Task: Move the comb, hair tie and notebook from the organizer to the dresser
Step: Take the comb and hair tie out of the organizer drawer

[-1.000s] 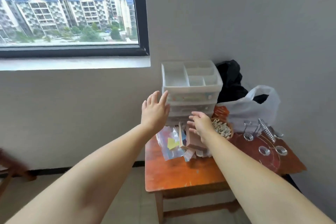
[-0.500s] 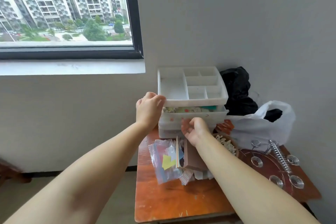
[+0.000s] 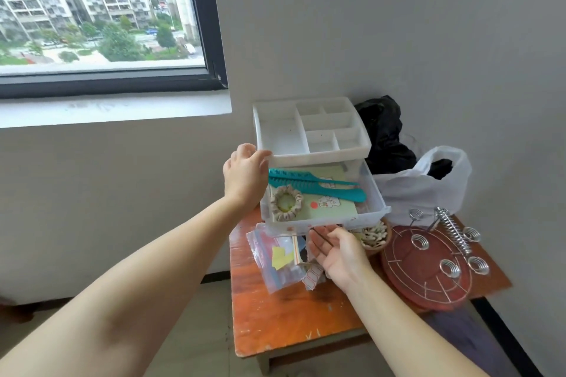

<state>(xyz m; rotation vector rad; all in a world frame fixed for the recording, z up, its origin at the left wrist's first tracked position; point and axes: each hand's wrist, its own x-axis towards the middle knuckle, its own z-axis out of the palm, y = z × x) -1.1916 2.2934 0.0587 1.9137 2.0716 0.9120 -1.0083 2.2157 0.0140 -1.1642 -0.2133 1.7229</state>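
Teal comb (image 3: pixel 315 182), frilly beige hair tie (image 3: pixel 286 203), green notebook (image 3: pixel 330 203)

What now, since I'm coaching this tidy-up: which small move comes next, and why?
Probably lift the open right hand from under the pulled-out clear drawer and pinch the nearer teal plastic comb, lying topmost across the green notebook; the left hand holds the white plastic organizer.

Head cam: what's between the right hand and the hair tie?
Only the clear front wall of the open drawer, in the head view. The right hand is just outside it, palm up; the hair tie lies inside on the notebook.
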